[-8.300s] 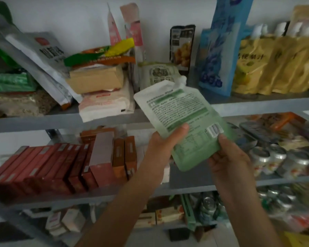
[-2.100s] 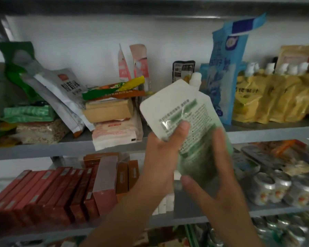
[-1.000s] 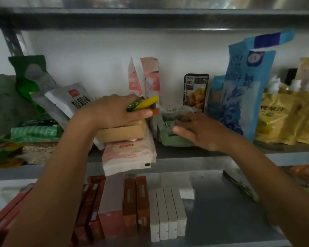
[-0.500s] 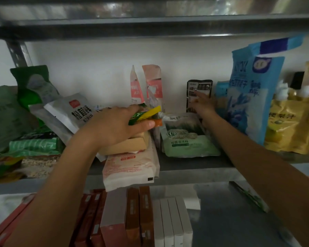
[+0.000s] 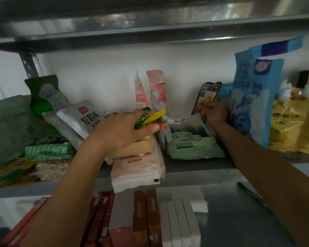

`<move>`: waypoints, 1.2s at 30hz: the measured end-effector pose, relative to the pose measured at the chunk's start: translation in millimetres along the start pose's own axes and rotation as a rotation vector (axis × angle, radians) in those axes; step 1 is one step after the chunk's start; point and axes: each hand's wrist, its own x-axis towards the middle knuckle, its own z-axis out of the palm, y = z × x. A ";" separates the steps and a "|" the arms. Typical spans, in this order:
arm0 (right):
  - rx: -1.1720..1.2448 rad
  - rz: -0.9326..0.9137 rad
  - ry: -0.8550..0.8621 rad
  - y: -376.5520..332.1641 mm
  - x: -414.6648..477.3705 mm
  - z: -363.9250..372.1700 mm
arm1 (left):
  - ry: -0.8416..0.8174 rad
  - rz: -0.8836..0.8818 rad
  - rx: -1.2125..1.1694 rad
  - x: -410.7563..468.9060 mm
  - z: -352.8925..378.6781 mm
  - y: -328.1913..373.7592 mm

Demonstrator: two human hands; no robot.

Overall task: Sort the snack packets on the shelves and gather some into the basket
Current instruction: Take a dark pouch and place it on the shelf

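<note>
A pale green pouch (image 5: 191, 141) lies flat on the grey shelf (image 5: 194, 168). My left hand (image 5: 121, 130) grips a small green, yellow and orange packet (image 5: 151, 118) on top of a tan box (image 5: 132, 148). That box sits on a pink and white bag (image 5: 136, 171). My right hand (image 5: 215, 114) is at the back of the shelf, fingers curled round the lower part of a dark packet showing yellow snacks (image 5: 206, 97), which leans tilted against the wall.
A tall blue bag (image 5: 253, 97) stands right beside my right hand, with yellow spouted pouches (image 5: 292, 125) further right. Silver and green bags (image 5: 75, 118) lean at the left. Two pink sachets (image 5: 150, 90) stand at the back. Red, brown and white boxes (image 5: 146, 220) fill the shelf below.
The green pouch went from both my hands onto the shelf. My left hand took hold of the small packet; my right hand reached back and closed on the dark packet, tilting it.
</note>
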 end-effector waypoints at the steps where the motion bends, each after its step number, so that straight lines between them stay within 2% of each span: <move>1: -0.055 -0.042 0.000 -1.4 -1.6 -2.5 | 0.000 -0.002 0.002 0.2 0.1 0.2; 4: -0.130 -0.159 0.035 -1.9 -6.9 -4.7 | -0.008 -0.006 0.008 0.1 -0.9 0.6; 8: -0.365 -0.446 0.068 -14.5 -24.0 -11.8 | -0.016 -0.017 0.043 -1.0 -2.2 0.6; 12: -0.311 -0.708 0.170 -28.7 -38.8 -19.4 | -0.011 0.003 0.023 -3.4 -2.3 1.6; 15: -0.227 -0.770 0.207 -40.7 -55.9 -32.0 | -0.001 0.008 0.049 -6.7 -0.5 4.5; 18: -0.001 -0.648 0.090 -56.4 -84.6 -49.3 | 0.098 -0.024 0.165 -11.1 5.5 5.5; 20: 0.132 -0.514 0.050 -68.8 -108.6 -63.8 | 0.261 0.008 0.183 -17.0 12.3 6.2; 23: 0.328 -0.349 0.000 -84.4 -145.2 -89.9 | 0.643 0.219 0.126 -30.6 26.1 14.3; 25: 0.468 -0.225 -0.082 -88.9 -162.8 -107.8 | 0.792 0.390 0.112 -37.9 38.5 25.0; 28: 0.603 0.023 -0.301 -83.3 -179.6 -131.1 | 0.782 0.584 0.046 -45.4 55.7 46.6; 31: 0.638 0.226 -0.474 -70.4 -196.8 -147.3 | 0.762 0.664 -0.189 -51.3 63.8 68.0; 36: 0.592 0.261 -0.603 -54.1 -222.9 -158.9 | 0.648 0.713 -0.604 -64.2 59.7 93.5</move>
